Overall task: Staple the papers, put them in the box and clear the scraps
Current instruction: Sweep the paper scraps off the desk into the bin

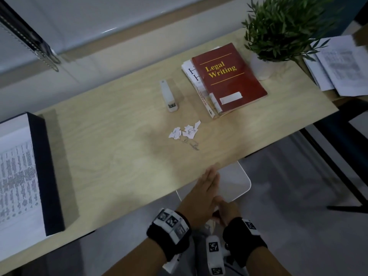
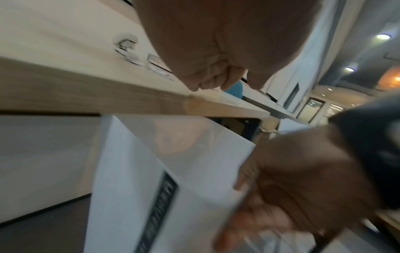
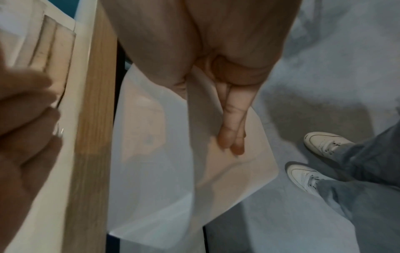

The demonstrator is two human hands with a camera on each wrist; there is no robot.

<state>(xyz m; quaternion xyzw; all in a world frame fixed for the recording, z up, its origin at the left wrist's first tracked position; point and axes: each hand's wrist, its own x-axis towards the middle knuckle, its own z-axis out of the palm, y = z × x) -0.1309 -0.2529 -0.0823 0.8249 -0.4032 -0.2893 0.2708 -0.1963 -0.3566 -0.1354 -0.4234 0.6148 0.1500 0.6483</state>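
Torn white paper scraps and a few loose staples lie mid-desk, blurred in the left wrist view as scraps. A white stapler lies behind them. A dark box at the left holds printed papers. My left hand lies flat with straight fingers on the desk's near edge, well short of the scraps. Just below that edge my right hand grips the rim of a white bin, seen closer as the right hand on the bin.
A red book on a white one sits right of the stapler, with a potted plant behind. More printed sheets lie at the far right. The desk is light wood. My shoes stand beside the bin.
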